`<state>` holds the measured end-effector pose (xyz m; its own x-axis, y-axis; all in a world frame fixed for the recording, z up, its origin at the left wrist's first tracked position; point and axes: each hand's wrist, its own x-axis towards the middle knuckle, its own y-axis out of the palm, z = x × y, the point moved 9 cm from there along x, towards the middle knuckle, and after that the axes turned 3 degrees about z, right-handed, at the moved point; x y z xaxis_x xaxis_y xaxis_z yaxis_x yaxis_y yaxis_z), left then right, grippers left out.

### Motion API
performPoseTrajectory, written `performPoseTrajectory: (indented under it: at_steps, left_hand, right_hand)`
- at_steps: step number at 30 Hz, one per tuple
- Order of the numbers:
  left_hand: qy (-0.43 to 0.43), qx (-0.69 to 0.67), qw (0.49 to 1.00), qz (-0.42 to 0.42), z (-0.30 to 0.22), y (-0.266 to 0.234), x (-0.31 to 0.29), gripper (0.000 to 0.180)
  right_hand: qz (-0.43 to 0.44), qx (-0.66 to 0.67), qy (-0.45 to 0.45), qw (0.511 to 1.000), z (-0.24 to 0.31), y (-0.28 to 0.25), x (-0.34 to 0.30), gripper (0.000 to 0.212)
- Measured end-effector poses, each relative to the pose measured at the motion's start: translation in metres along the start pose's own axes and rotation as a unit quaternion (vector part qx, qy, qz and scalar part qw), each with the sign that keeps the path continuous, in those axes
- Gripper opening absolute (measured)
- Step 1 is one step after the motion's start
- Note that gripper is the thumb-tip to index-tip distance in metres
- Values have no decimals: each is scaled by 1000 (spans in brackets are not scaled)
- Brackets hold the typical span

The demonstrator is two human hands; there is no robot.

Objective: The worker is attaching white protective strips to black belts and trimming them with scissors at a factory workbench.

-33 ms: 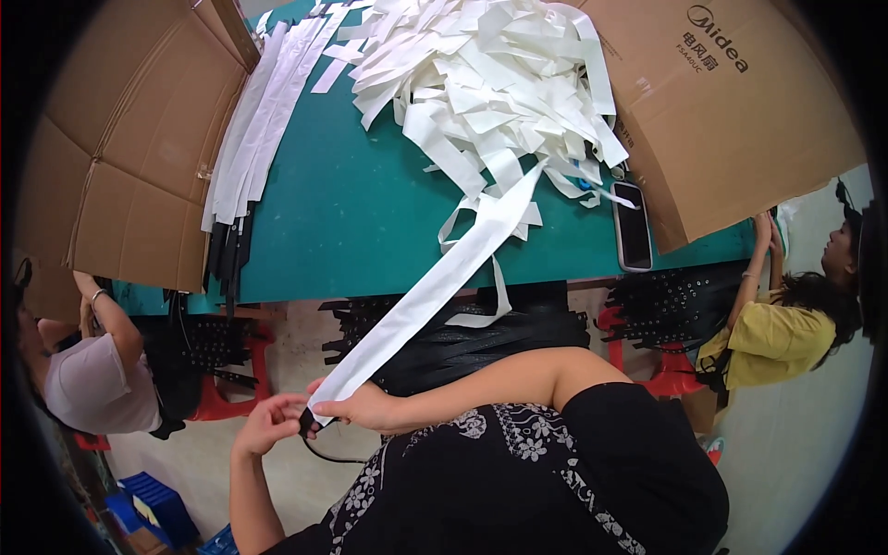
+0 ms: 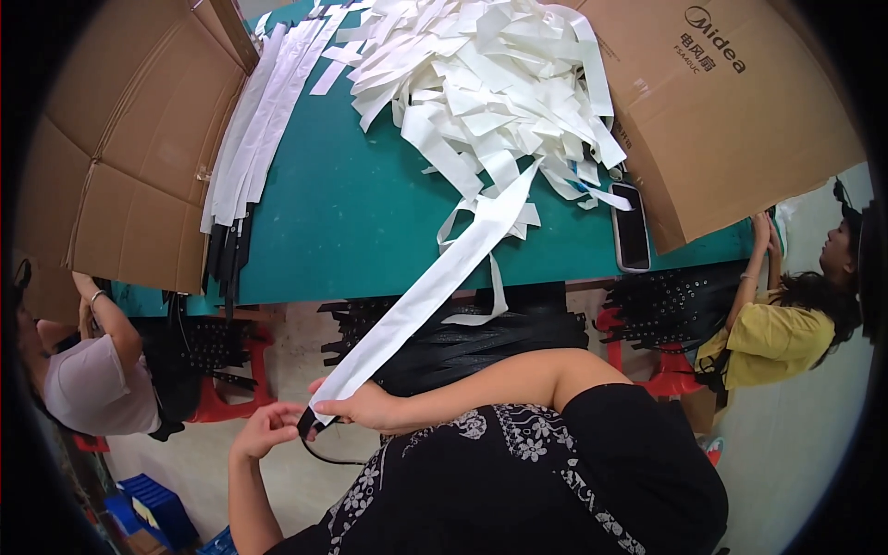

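Observation:
A long white fabric sleeve (image 2: pixel 421 287) runs slantwise from the table down to my hands. The black end of a strap (image 2: pixel 306 424) pokes out of its lower mouth. My right hand (image 2: pixel 361 407) grips the sleeve near that mouth, thumb on top and fingers underneath. At the black end, my left hand (image 2: pixel 265 431) has its fingertips bent in and pinched on the strap. A thin black loop (image 2: pixel 333 458) hangs below the hands. Across my lap lie many black straps (image 2: pixel 462 347), partly covered by the sleeve and my right arm.
On the green table (image 2: pixel 342 203) sit a heap of white strips (image 2: pixel 499 83), a row of white-sleeved straps (image 2: pixel 264 129) and a phone (image 2: pixel 632 227). Cardboard panels (image 2: pixel 139 157) stand left, and a cardboard box (image 2: pixel 731 120) right. One person (image 2: pixel 97 384) sits at each side.
My left fingers have shifted very slightly at the black strap end, which shows a little more to the left. The white sleeve's far end has moved slightly left.

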<state>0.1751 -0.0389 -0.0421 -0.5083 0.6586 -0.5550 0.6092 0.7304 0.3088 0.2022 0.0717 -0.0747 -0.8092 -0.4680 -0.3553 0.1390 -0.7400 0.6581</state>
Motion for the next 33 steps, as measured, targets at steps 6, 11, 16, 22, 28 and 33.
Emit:
performPoseTrajectory:
  at_steps: [6, 11, 16, 22, 28, 33]
  left_hand:
    - [-26, 119, 993, -3, 1, 4, 24, 12]
    - [6, 123, 992, 32, 18, -15, 12, 15]
    - [-59, 98, 992, 49, 6, 2, 22, 18]
    - [-69, 134, 988, 46, 29, -19, 18, 14]
    - [35, 95, 993, 54, 17, -14, 24, 17]
    - [-55, 129, 989, 54, 18, -13, 30, 20]
  right_hand:
    - [-23, -17, -19, 999, 0, 3, -3, 34]
    - [-54, -22, -35, 998, 10, -16, -2, 37]
    - [-45, -16, -44, 998, 8, -4, -6, 40]
    - [-66, -39, -44, 996, 2, -15, 3, 39]
    - [-54, -50, -109, 991, 17, -12, 1, 45]
    - [-41, -13, -90, 995, 0, 0, 0, 46]
